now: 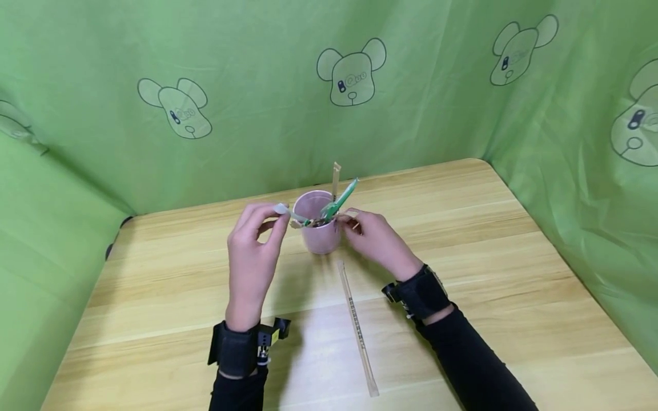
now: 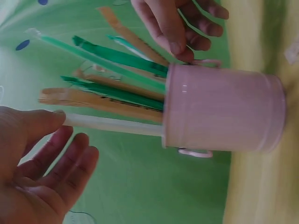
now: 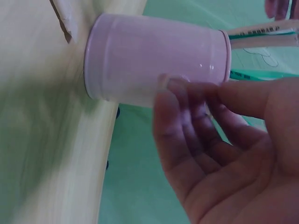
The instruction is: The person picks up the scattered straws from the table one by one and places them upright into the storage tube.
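A pink metal cup [image 1: 321,238] with small side handles stands upright on the table, holding several straws, some in brown paper wrappers and some in green ones. My left hand [image 1: 253,248] is at the cup's left, its thumb and a finger pinching the upper end of a white straw [image 2: 114,125] whose lower end is inside the cup. The other fingers of that hand are loosely bent. On the cup's right side, my right hand [image 1: 377,240] has curled fingers and pinches the small handle near the rim. In the right wrist view the fingers [image 3: 170,126] partly hide this handle.
One paper-wrapped straw [image 1: 357,328] with printed letters lies on the wooden table [image 1: 488,274], in front of the cup and between the forearms. Green curtain [image 1: 267,114] with bear-face drawings hangs behind the table and at both sides.
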Tool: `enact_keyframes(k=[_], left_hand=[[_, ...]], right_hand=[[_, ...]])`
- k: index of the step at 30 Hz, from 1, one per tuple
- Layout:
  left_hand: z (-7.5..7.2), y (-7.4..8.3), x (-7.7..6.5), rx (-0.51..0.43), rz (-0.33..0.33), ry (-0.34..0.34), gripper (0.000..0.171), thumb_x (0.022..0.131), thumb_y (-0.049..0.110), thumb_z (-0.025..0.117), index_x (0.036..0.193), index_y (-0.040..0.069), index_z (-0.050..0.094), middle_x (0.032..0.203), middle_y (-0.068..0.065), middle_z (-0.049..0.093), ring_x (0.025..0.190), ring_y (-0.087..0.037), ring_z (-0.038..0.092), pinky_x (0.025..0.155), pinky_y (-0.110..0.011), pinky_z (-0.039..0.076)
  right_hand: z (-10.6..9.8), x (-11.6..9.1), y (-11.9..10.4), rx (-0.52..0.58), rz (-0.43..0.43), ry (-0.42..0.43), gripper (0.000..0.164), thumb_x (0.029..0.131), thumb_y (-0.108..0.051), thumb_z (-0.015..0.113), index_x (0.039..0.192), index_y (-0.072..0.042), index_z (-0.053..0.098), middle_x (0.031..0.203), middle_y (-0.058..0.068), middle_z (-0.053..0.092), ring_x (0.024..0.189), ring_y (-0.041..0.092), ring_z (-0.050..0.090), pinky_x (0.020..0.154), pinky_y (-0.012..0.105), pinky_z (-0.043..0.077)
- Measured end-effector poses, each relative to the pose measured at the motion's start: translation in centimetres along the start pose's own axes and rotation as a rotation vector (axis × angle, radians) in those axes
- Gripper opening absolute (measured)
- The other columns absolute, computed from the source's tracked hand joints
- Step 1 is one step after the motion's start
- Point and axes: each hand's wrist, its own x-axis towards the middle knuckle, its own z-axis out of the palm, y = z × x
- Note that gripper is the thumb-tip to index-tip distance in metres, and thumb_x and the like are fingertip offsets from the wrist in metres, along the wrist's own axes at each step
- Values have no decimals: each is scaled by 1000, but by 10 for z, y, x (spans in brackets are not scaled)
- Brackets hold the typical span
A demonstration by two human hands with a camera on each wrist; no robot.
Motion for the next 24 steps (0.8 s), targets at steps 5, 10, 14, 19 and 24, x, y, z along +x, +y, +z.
enact_keyframes(k=[5, 10, 14, 19, 24], left_hand=[[6, -8, -3, 64, -53, -71, 10, 100, 1, 73, 110, -2, 77, 111, -9, 70, 104, -18, 69, 89, -35, 60], [10, -12, -4, 72, -125, -143, 15, 103, 2, 69, 116, -3, 74, 115, -13, 68, 106, -23, 69, 88, -39, 61], [13, -17, -6, 106, -239, -198, 25, 103, 1, 67, 127, -4, 69, 123, -18, 63, 111, -31, 69, 90, -43, 62], [16, -25, -9, 124, -306, -240, 32, 102, -2, 65, 133, -8, 64, 128, -23, 60, 114, -39, 69, 93, -44, 61], [19, -28, -9, 121, -310, -241, 30, 102, -3, 65, 132, -7, 64, 126, -24, 60, 114, -40, 69, 94, -44, 61]], right_hand=[[12, 0, 3, -4, -9, -141, 12, 103, -9, 68, 113, -3, 74, 105, 9, 74, 96, 21, 68, 89, 40, 58], [20, -2, 6, -60, -20, -214, 6, 99, -8, 73, 103, -5, 72, 91, 2, 70, 82, 15, 63, 78, 34, 57], [26, -5, 6, -104, 1, -259, 12, 94, -6, 77, 103, -3, 70, 87, -1, 65, 78, 14, 59, 75, 32, 54], [32, -7, 8, -155, 35, -285, 24, 89, -2, 79, 110, -1, 68, 86, 2, 61, 78, 16, 55, 75, 34, 50], [36, -7, 10, -219, 22, -260, 26, 88, 5, 76, 112, -2, 68, 86, 5, 61, 79, 18, 54, 75, 36, 49]])
